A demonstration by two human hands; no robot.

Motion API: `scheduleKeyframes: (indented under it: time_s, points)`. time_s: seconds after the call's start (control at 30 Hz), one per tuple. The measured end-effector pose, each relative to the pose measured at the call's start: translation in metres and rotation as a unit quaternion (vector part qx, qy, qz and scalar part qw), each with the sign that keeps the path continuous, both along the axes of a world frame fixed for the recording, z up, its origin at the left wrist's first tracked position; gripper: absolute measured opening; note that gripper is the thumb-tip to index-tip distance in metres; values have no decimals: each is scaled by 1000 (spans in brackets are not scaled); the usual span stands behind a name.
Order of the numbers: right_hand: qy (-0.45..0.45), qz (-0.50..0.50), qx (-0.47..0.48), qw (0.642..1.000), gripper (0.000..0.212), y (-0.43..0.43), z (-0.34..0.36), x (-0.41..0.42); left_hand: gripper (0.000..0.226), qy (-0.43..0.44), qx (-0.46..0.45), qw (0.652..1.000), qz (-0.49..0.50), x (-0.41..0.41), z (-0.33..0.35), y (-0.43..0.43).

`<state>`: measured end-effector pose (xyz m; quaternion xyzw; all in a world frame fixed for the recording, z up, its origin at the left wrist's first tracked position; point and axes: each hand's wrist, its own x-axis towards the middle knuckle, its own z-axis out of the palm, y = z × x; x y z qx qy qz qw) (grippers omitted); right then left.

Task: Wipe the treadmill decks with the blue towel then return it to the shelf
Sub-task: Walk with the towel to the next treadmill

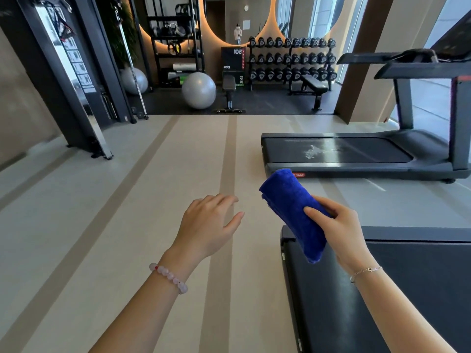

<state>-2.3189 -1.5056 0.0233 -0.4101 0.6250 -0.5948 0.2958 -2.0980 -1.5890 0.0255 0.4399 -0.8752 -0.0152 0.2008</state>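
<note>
Towel position: the blue towel (290, 207), folded thick, is gripped at its lower half by the right hand (341, 233) and held in the air over a corner of the near treadmill deck (382, 289). The left hand (209, 225) is empty, fingers loosely spread above the floor. No deck contact is noted. Flat, overlapping lengthwise passes are advised, with firmer pressure on the pale marks (312, 152) seen on the far treadmill deck (369, 149).
</note>
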Motion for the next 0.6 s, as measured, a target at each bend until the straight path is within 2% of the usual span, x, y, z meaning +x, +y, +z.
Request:
scheduleKeyframes:
  time_s: [0.33,0.6]
  points:
    - [12,-22,14,1000,27,-84,3,-33,39,4,6,1000,-22,-39,-1,-98]
    - [18,-53,26,998,25,-199,-10,-40,41,-17,31,998,-43,-55,-15,-222]
